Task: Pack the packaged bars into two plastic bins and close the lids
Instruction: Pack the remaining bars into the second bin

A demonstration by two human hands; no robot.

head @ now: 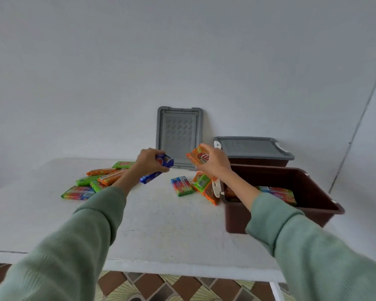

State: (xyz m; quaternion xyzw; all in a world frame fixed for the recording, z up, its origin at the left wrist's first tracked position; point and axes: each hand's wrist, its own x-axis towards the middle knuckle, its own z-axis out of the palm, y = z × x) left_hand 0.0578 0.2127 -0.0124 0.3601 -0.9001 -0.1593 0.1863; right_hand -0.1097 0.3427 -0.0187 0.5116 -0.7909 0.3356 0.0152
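**tilewatcher:** Green sleeves (74, 246) up close, fine, but what's the room like?

**binpacker:** White table (161, 224) against a plain white wall (182, 61). Brown and patterned floor tiles (148, 285) show below its near edge.

**tilewatcher:** And the bars?

**binpacker:** Left hand (149, 161) has fingers and thumb curled round a blue bar (165, 162) above mid-table, long axis running near-left to far-right. Right hand (215, 161) pinches an orange bar (199, 157) in the air, printed face toward the camera.

**tilewatcher:** Anything in the way?

**binpacker:** The right forearm crosses the near-left corner of the open bin (313, 185), which has a rainbow bar (278, 193) inside. Behind it sits a second bin (258, 162) wearing its fitted lid (254, 147). A loose lid (179, 131) leans upright on the wall. There's a pile of bars (96, 181) on the left and a smaller bunch (200, 185) just beside the open bin.
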